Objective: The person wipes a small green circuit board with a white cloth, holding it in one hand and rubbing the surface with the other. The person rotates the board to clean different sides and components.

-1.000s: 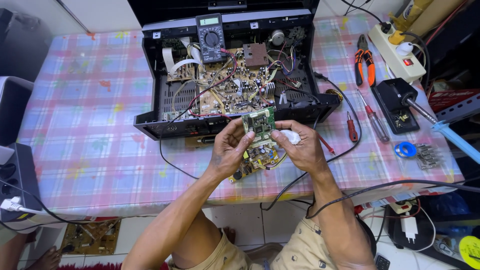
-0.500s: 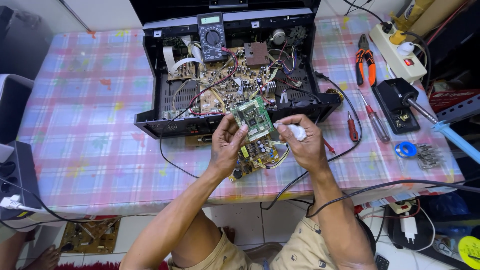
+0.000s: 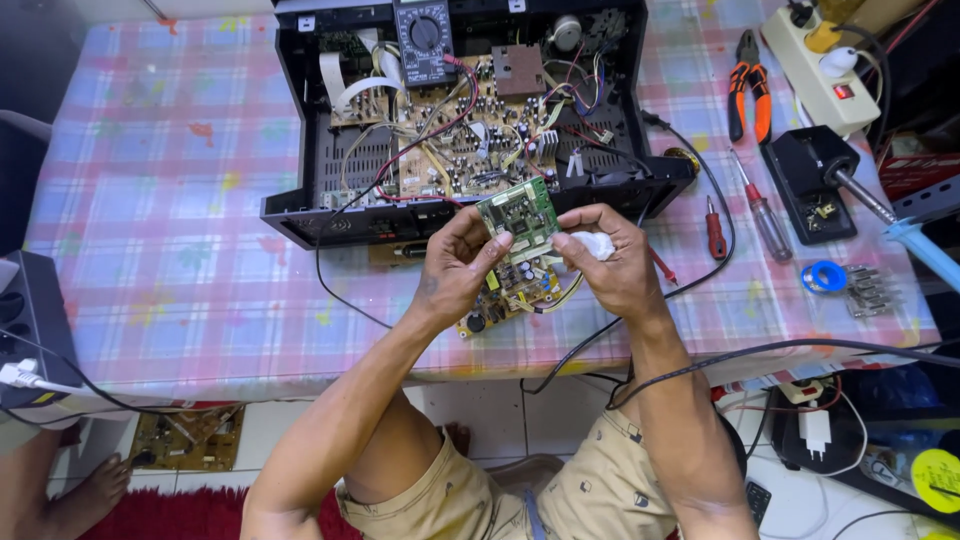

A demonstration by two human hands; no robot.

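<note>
Left hand [image 3: 455, 265] pinches one small green circuit board [image 3: 520, 217] above the table edge; right hand [image 3: 610, 260] clutches one white wad [image 3: 592, 244] against it. Two red screwdrivers [image 3: 716, 230] lie nearby.

Pastel checked tablecloth [image 3: 150, 200] over table; white tiled floor [image 3: 800, 500]; red rug [image 3: 170, 512] below.

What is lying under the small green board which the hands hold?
Under the green board lies a yellowish circuit board with capacitors, on the tablecloth. The left hand and right hand cover its upper edge.
</note>
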